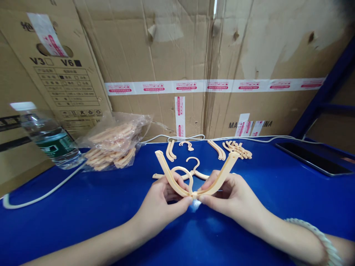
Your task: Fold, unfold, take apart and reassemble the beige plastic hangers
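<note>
Between my two hands is a cream plastic folding hanger [222,176], its two arms angled up in a V and its hook curving between them. My left hand [163,201] pinches the left arm close to the centre joint. On the other side, my right hand [233,195] grips the right arm near the same joint, thumb in front. Just behind, a second hanger [196,173] lies on the blue table with its hook pointing away; my hands partly hide it. Farther back lie loose hanger arms [170,150] and hooks [186,144].
More arms [217,150] and a pile of hooks [238,149] lie at the back right. A clear bag of hanger parts [111,142] and a water bottle [52,136] stand left. A phone [313,158] lies right. A white cable [41,201] crosses the table; cardboard [155,114] walls the back.
</note>
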A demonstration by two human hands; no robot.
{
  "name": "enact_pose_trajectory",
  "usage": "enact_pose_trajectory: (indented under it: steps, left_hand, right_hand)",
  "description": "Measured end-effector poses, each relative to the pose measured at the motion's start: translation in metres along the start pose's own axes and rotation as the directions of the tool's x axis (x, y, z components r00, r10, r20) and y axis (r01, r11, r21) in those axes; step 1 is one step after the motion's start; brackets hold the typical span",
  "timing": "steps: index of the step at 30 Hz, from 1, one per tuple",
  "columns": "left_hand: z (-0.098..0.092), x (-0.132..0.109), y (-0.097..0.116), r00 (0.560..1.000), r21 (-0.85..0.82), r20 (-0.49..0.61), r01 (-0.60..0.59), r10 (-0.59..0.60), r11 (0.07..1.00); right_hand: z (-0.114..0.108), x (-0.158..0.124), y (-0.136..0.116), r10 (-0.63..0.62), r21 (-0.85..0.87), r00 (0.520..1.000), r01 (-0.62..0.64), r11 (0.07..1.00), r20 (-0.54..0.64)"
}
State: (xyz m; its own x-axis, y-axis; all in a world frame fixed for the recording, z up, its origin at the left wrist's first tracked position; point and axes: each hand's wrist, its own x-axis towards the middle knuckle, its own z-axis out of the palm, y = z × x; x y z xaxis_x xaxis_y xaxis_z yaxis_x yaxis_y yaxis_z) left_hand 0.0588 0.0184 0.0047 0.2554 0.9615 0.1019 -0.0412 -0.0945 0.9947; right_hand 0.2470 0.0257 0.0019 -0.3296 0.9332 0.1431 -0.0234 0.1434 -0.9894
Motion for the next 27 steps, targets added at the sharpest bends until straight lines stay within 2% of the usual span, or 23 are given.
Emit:
enact_pose_trajectory:
  steps: [13,20,27]
  left_hand:
    - [-0.002,0.000,0.003,1.000,0.027,-0.018,-0.003,0.004,1.000]
    - [-0.002,-0.002,0.003,1.000,0.021,-0.008,-0.001,0.001,1.000]
    - [-0.005,0.002,0.003,0.999,-0.015,-0.029,0.019,-0.019,1.000]
  right_hand:
    - [-0.001,0.000,-0.002,-0.004,-0.047,1.000,0.005,0.999,0.021]
    - [-0.005,0.002,-0.004,0.023,-0.132,0.990,-0.005,0.991,0.138]
    - [-0.006,0.005,-0.013,-0.065,-0.131,0.991,0.081,0.988,0.121]
